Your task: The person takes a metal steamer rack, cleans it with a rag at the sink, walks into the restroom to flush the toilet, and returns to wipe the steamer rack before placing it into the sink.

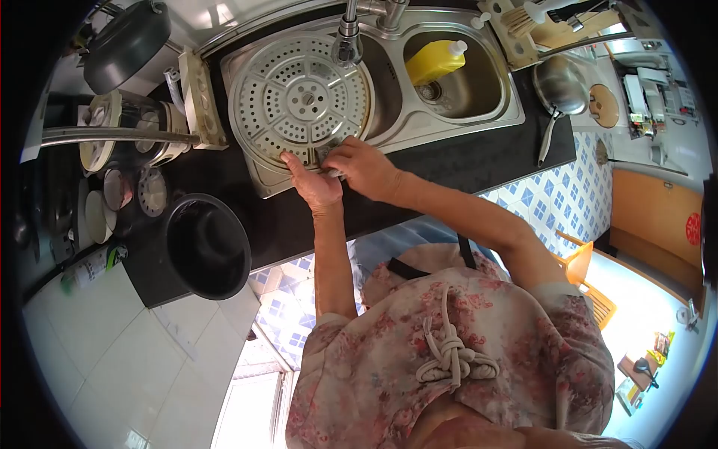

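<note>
A round perforated metal steamer tray point(307, 99) lies over the left basin of the steel double sink point(479, 129). My left hand point(320, 187) holds its near rim, with the thumb on top and the fingers hidden beneath. Close beside it, my right hand point(366, 169) is closed at the same rim. A small greyish thing shows at its fingertips, too little of it visible to name. The faucet point(347, 43) hangs over the tray's far right part.
A yellow bottle point(437, 63) lies in the right basin. A black basin point(207, 247) stands on the dark counter at left, near dishes. To the right is a metal pan point(560, 86) with its handle toward the edge. A metal rail point(120, 135) crosses at left.
</note>
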`<state>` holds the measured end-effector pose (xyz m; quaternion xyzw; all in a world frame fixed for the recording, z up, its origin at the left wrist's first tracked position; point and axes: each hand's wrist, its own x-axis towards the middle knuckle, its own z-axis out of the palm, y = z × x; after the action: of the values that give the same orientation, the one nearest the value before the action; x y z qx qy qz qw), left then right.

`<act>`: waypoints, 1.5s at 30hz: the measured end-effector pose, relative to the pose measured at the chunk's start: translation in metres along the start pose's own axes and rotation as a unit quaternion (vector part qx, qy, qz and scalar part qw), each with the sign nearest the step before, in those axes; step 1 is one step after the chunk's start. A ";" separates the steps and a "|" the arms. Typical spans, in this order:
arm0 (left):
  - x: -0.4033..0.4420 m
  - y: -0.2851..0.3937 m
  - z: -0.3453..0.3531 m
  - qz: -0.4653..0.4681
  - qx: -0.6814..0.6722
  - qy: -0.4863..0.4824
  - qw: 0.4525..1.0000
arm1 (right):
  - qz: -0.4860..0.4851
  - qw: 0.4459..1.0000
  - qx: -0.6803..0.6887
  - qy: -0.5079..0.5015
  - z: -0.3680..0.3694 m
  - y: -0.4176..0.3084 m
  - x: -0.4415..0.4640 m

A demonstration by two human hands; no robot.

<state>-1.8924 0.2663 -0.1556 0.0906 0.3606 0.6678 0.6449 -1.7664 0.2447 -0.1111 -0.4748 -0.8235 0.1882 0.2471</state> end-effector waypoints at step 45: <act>-0.036 0.005 0.006 -0.027 -0.062 0.011 0.998 | 0.502 0.779 0.328 0.185 0.046 0.022 -0.020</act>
<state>-1.8871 0.2355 -0.1358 0.0336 0.3275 0.6721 0.6633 -1.7700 0.2345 -0.1643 -0.7367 -0.2956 0.4529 0.4059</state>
